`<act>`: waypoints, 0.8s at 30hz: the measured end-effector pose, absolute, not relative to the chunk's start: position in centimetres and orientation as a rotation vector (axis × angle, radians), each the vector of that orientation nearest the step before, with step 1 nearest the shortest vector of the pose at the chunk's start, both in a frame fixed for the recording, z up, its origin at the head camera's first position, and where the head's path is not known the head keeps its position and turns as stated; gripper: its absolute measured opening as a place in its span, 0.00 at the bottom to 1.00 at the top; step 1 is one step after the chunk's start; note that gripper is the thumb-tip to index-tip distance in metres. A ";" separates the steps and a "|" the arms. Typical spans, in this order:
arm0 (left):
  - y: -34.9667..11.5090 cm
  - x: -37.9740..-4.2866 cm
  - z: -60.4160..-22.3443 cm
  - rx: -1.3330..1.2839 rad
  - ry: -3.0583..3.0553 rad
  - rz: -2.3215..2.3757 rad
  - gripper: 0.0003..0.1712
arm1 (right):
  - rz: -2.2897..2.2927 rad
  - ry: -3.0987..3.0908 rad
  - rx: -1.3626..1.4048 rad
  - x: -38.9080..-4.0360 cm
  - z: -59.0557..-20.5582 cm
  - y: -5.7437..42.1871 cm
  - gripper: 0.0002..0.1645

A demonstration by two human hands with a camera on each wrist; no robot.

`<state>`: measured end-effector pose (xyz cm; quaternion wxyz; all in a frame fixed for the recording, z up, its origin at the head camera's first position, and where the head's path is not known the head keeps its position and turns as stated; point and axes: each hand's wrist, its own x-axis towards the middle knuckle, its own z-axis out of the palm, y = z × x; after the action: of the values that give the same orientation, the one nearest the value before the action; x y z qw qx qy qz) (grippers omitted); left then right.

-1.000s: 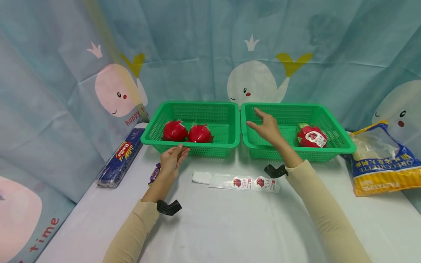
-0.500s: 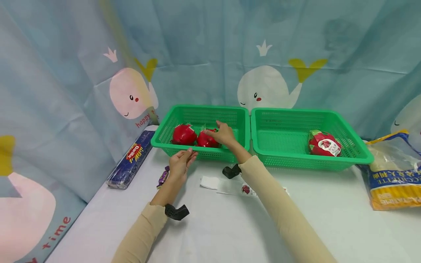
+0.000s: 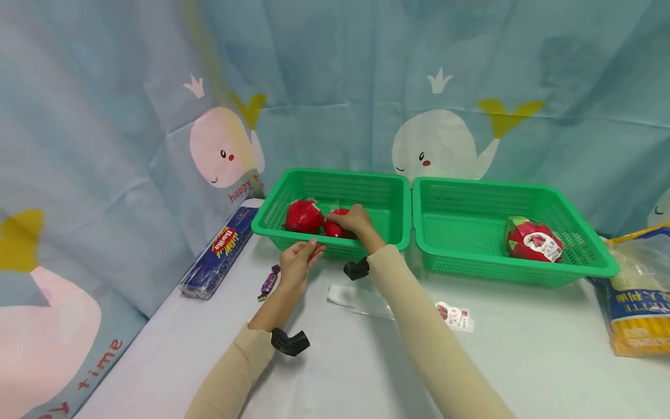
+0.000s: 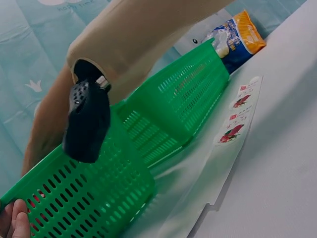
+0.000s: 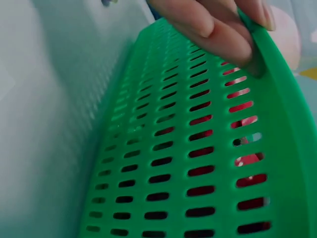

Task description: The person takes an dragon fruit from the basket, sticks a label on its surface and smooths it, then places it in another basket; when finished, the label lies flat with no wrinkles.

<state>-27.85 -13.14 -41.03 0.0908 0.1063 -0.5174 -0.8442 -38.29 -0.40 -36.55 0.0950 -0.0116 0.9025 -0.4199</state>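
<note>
Two red dragon fruits lie in the left green basket [image 3: 403, 203]: one uncovered [image 3: 305, 216], the other [image 3: 335, 227] partly behind my right hand [image 3: 355, 221]. That hand reaches over the front rim and grips the right-hand fruit, thumb on its near side; its far fingers are hidden. My left hand [image 3: 298, 262] pinches the same basket's front rim, and its fingers [image 5: 223, 34] show on the rim in the right wrist view. A third dragon fruit [image 3: 535, 240], with a round white label, sits in the right green basket [image 3: 460, 233].
On the white table, a strip of dragon-fruit labels [image 3: 454, 317] lies partly under my right forearm. A purple-wrapped candy [image 3: 269, 283] and a blue Barilla pasta box [image 3: 222, 250] are at left. A pasta bag [image 3: 641, 297] stands at far right.
My right hand has moved left from over the right basket into the left one and taken hold of a dragon fruit. My left hand keeps to the rim. The head view has turned slightly left.
</note>
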 end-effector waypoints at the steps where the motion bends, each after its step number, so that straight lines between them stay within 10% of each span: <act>1: -13.1 -27.8 -41.0 0.308 -1.541 -2.505 0.05 | -1.255 2.678 -0.039 -38.3 -36.5 -0.3 0.43; 24: -13.2 -27.9 -41.0 0.298 -1.510 -2.543 0.04 | -1.588 2.448 -0.222 -38.7 -34.1 5.3 0.39</act>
<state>-27.95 -13.17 -41.03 0.0846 0.0998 -0.5062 -0.8524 -38.71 5.28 -34.06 0.1073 -0.0756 0.8316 -0.5396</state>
